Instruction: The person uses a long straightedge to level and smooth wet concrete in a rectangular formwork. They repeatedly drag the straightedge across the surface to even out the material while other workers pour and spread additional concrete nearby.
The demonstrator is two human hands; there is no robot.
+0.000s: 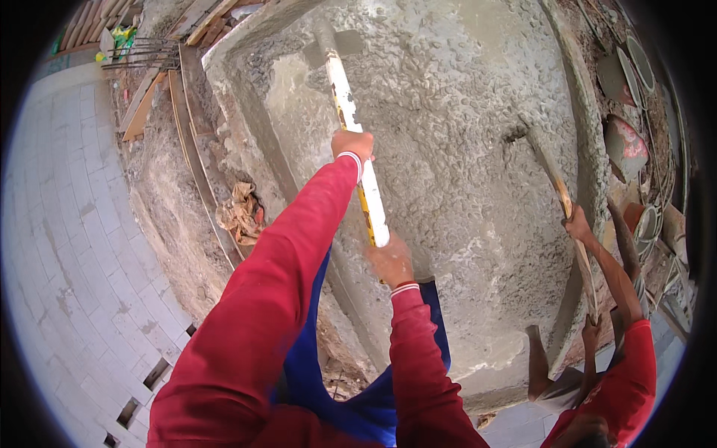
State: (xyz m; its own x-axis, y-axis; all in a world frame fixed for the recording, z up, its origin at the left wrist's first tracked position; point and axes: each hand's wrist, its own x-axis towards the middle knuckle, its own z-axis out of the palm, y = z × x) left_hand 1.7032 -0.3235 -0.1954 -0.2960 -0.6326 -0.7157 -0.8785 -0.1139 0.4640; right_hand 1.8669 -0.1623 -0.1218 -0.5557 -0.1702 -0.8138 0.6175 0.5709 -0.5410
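My left hand point(352, 144) is closed around the middle of a long straight handle point(343, 98), white with yellow and worn patches. My right hand point(390, 257) is closed on its lower end, nearer my body. The handle's far end carries a flat blade point(345, 43), coated in cement and lying on wet, lumpy grey concrete point(455, 201) inside a rough-edged bed. My sleeves are red, over blue trousers.
At right, a co-worker in red point(631, 377) grips a wooden-handled tool point(554, 168) in the concrete. Several buckets point(618, 82) line the right rim point(586, 112). Planks point(140, 108), rebar and a crumpled brown sack point(240, 209) lie left, beside grey paving point(75, 209).
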